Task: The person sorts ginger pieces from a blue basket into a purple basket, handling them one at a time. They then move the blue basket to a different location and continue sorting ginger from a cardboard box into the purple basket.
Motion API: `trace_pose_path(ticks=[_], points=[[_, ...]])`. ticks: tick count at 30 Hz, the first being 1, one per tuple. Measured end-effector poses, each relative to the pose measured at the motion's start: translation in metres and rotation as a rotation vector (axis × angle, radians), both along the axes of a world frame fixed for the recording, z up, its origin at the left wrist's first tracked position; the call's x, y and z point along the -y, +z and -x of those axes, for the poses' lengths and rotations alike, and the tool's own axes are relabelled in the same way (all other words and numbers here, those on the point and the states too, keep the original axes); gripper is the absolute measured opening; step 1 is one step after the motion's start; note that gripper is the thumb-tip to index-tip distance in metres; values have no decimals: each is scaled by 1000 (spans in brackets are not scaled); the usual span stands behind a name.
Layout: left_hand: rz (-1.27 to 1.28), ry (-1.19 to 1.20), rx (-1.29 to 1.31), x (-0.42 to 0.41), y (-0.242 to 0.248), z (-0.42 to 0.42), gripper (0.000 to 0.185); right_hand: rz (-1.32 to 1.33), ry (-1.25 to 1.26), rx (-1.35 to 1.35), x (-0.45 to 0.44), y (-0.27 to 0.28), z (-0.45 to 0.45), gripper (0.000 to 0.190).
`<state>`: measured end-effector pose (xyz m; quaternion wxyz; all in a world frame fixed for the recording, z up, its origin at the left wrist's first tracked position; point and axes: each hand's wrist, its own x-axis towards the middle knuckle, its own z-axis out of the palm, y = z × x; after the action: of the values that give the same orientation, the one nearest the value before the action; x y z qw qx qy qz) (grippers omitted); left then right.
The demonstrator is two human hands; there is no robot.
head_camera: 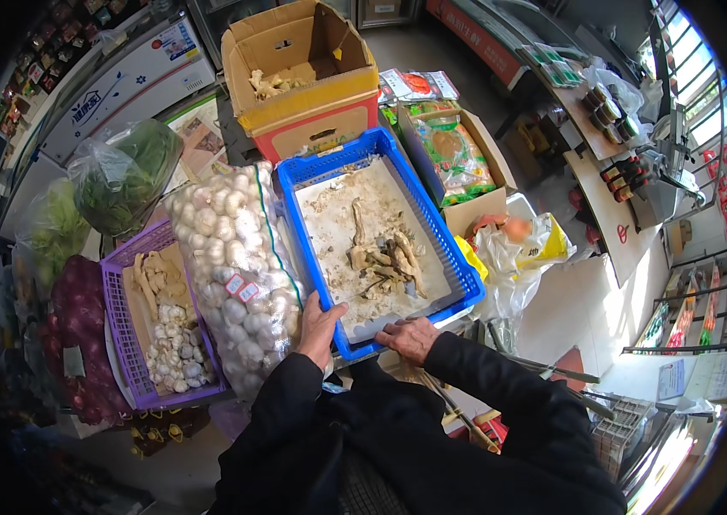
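A blue plastic crate (466, 283) is tilted before me, its white-lined bottom strewn with pale crumbs. Dried-looking ginger roots (389, 257) and dark scraps lie heaped toward its near half. My left hand (319, 331) grips the near left corner, thumb over the rim. On the near rim, my right hand (409, 339) has its fingers curled over the edge. Against the crate's left side leans a clear bag of garlic bulbs (228, 257) with two small labels. What supports the crate from below is mostly hidden.
Behind the crate stands an open cardboard box (308, 116) holding some ginger. A purple basket (128, 347) with garlic and ginger sits left, beside a net bag of red onions (83, 335). To the right are a carton of packaged food (456, 154) and white plastic bags (511, 257).
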<state>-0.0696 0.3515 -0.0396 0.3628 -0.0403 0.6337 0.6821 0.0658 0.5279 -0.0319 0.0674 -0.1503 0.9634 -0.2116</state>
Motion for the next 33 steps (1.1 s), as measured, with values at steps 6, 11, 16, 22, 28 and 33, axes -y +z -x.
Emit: trace_pose_path(ticks=[6,11,16,22,28,33], points=[[73,95,-95,-2,-26,-4,51,5,-55,-80,2,-3,-6,17],[-79,143,-95,9,-4,-14,55,60,-46,-108,12,27,-13,19],[-129,141,-93,20,22,-30,55,103,-8,-60,16,56,-27,22],[-152,102,-28,47,61,-50,56,180,67,97,34,88,-46,38],[-48,35,-105,82,49,-67,56,157,-771,-251,-28,102,-64,38],[-24,-105,-190,86,31,-76,58,689,-1352,-109,-87,-27,-122,58]])
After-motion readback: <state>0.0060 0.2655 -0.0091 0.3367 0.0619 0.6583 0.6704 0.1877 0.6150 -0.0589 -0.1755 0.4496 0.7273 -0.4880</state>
